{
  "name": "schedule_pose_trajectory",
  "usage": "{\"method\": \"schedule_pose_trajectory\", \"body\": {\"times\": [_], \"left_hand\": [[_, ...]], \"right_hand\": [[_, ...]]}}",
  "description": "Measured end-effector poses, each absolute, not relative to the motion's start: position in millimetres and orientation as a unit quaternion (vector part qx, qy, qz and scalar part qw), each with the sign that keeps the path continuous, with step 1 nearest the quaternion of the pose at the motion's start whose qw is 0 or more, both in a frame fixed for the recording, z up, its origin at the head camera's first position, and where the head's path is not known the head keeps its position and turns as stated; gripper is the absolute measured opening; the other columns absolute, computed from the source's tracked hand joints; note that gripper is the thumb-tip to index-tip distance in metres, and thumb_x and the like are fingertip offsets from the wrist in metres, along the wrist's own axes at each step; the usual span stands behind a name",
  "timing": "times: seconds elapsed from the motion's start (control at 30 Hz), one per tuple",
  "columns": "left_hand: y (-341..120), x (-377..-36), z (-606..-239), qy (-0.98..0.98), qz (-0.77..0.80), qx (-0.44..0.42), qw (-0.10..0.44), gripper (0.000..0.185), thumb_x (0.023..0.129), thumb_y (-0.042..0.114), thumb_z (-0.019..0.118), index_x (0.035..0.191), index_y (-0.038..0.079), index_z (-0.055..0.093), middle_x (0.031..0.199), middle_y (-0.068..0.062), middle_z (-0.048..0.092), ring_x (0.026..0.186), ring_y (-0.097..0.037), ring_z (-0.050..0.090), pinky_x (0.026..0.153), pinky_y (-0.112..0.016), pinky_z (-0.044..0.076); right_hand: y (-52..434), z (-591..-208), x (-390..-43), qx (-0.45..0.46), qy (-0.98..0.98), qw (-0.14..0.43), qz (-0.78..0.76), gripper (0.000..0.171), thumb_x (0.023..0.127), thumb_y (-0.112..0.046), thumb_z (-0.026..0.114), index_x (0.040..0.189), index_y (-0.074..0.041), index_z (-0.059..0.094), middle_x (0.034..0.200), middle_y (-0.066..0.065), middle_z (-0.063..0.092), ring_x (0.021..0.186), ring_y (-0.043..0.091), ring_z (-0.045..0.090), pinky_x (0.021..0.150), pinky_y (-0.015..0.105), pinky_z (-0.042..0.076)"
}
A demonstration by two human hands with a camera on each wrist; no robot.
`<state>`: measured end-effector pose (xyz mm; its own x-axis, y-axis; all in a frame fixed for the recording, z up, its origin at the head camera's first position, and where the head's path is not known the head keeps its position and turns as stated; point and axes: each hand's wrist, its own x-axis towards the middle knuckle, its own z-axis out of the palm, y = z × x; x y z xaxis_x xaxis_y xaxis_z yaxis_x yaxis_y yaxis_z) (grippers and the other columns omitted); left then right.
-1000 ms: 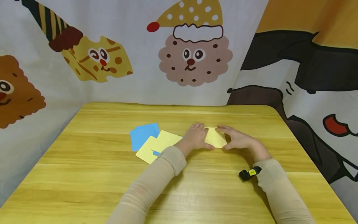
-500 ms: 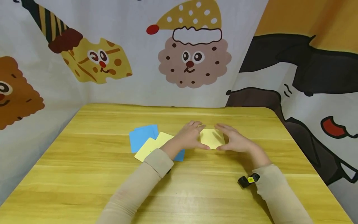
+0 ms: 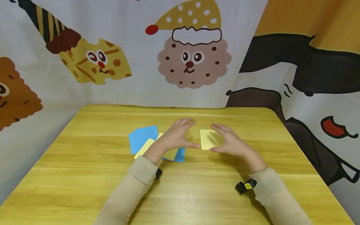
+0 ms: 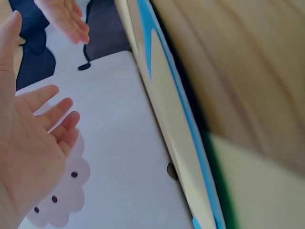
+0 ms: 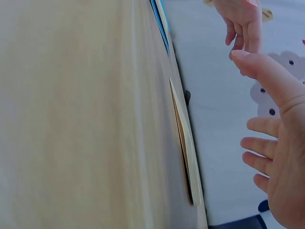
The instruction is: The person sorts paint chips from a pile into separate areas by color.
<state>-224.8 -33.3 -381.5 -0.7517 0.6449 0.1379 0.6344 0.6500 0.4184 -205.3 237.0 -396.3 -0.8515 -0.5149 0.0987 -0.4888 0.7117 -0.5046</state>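
Yellow card (image 3: 208,139) lies flat mid-bench, released; both hands (image 3: 180,136) (image 3: 226,142) hover beside, fingers spread, holding nothing. Blue-yellow pile (image 3: 146,142) toward left edge untouched.

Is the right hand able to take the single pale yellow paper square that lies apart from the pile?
Probably yes. The right hand is open, right beside the pale yellow paper square, which lies flat on the wooden table; nothing stands between them.
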Motion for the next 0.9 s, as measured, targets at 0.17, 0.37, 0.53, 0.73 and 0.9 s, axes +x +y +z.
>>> {"method": "schedule_pose_trajectory", "body": {"times": [0.17,0.37,0.53,0.73,0.9], "left_hand": [[-49,-220,-378,0.900,0.255,0.352,0.015,0.099,0.073,0.057,0.076,0.148,0.007,0.036,0.152,-0.008,0.031,0.138,-0.028,0.025,0.109,-0.051,0.023],[-65,-216,-377,0.896,0.262,0.357,0.021,0.097,0.073,0.055,0.077,0.148,0.008,0.037,0.150,-0.008,0.034,0.136,-0.027,0.028,0.106,-0.051,0.028],[-81,-214,-378,0.899,0.259,0.351,0.030,0.099,0.072,0.057,0.077,0.147,0.007,0.037,0.149,-0.009,0.035,0.135,-0.027,0.029,0.105,-0.051,0.031],[-103,-215,-378,0.903,0.261,0.338,0.047,0.100,0.070,0.051,0.081,0.146,0.004,0.037,0.149,-0.012,0.034,0.134,-0.029,0.028,0.104,-0.052,0.031],[-120,-217,-378,0.907,0.251,0.334,0.049,0.102,0.067,0.047,0.085,0.146,0.001,0.037,0.148,-0.016,0.034,0.133,-0.034,0.029,0.103,-0.054,0.032]], "right_hand": [[225,-393,-198,-0.270,0.924,-0.001,-0.271,0.099,0.074,-0.053,0.077,0.150,-0.007,0.032,0.152,0.015,0.028,0.137,0.042,0.021,0.103,0.067,0.017],[208,-397,-192,-0.267,0.922,-0.013,-0.280,0.096,0.074,-0.044,0.080,0.148,-0.006,0.034,0.151,0.015,0.031,0.136,0.040,0.024,0.105,0.063,0.017],[192,-398,-189,-0.265,0.920,-0.013,-0.287,0.095,0.074,-0.041,0.081,0.149,-0.007,0.034,0.150,0.014,0.033,0.136,0.037,0.026,0.106,0.060,0.019],[172,-396,-185,-0.260,0.920,-0.010,-0.293,0.097,0.073,-0.045,0.081,0.149,-0.006,0.033,0.150,0.012,0.032,0.137,0.036,0.025,0.106,0.059,0.022],[154,-400,-183,-0.266,0.921,-0.009,-0.283,0.101,0.072,-0.050,0.079,0.149,-0.004,0.032,0.150,0.013,0.033,0.137,0.035,0.026,0.108,0.056,0.022]]}}
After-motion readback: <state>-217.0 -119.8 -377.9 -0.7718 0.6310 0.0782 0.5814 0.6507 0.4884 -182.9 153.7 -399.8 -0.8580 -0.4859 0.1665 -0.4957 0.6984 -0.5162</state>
